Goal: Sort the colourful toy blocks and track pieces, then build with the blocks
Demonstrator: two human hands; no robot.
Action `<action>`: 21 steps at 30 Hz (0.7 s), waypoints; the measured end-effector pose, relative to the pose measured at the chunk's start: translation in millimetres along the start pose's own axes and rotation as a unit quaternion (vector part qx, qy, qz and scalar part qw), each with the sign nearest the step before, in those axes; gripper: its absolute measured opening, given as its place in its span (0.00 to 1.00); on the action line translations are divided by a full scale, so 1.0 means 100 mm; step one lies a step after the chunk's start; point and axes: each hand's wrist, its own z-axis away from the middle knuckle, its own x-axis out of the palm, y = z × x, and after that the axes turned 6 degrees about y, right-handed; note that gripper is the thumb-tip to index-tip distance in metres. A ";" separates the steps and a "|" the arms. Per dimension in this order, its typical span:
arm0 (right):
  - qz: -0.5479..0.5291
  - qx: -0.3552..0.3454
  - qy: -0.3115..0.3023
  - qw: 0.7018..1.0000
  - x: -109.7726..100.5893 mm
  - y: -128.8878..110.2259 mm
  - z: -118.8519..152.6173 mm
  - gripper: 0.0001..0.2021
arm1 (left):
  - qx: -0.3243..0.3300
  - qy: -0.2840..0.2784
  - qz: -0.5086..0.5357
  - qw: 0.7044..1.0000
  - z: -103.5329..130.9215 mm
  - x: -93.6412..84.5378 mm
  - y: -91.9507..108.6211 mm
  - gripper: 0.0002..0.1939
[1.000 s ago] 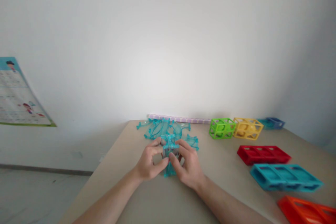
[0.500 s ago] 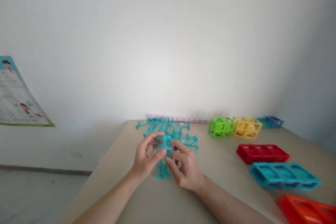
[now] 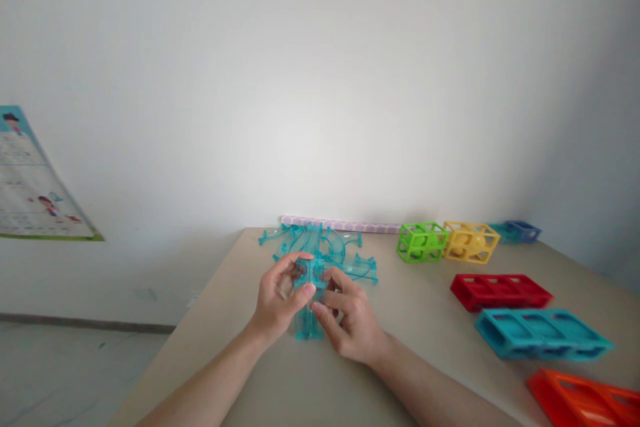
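In the middle of the head view stands a see-through teal plastic block piece (image 3: 310,323), between my two hands. My left hand (image 3: 280,297) is closed on its upper left, with the thumb on the near face and the fingers at the top. Against its right side my right hand (image 3: 350,317) pinches with thumb and curled fingers. Parts of the piece are hidden by the fingers. Just behind it lies a pile of see-through teal track pieces (image 3: 337,247).
To the right stand a green frame block (image 3: 423,242) and a yellow one (image 3: 471,241). Nearer are red (image 3: 500,291), teal (image 3: 543,333) and orange (image 3: 585,400) block frames. A dark blue block (image 3: 523,231) and a purple patterned strip (image 3: 345,225) lie by the wall.
The teal block piece has shifted very slightly left at its lower end, and my right thumb has moved a little left with it. My left hand keeps its hold.
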 end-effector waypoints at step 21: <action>0.042 0.002 0.028 0.999 -0.06 0.01 0.00 0.13 | -0.037 -0.203 -0.071 0.976 0.00 -0.13 -0.24 0.28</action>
